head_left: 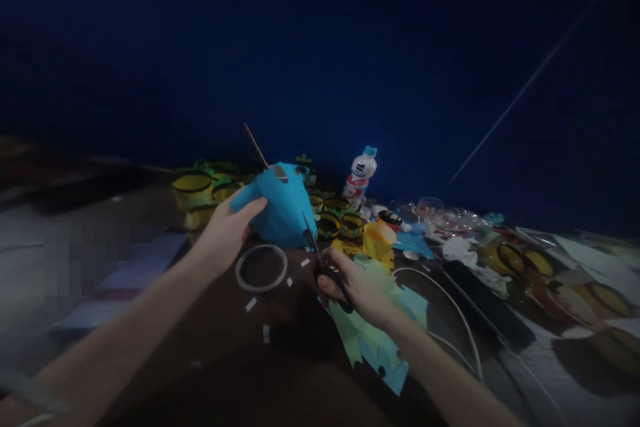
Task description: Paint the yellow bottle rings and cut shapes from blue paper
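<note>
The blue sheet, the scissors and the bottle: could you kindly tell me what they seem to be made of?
Blue sheet: likely matte paper or thin card, bending without shine.
Scissors: thick dark loops suggest plastic handles; slim blades are probably metal, finish unclear in the dimness.
Bottle: probably smooth plastic, judging by its rounded shoulders and blue cap.

Dim scene, as I receive it: backdrop (320,53) blue-black, pale streak (535,77) at right, both side margins smeared, pixel blocks (57,260) at left.
</note>
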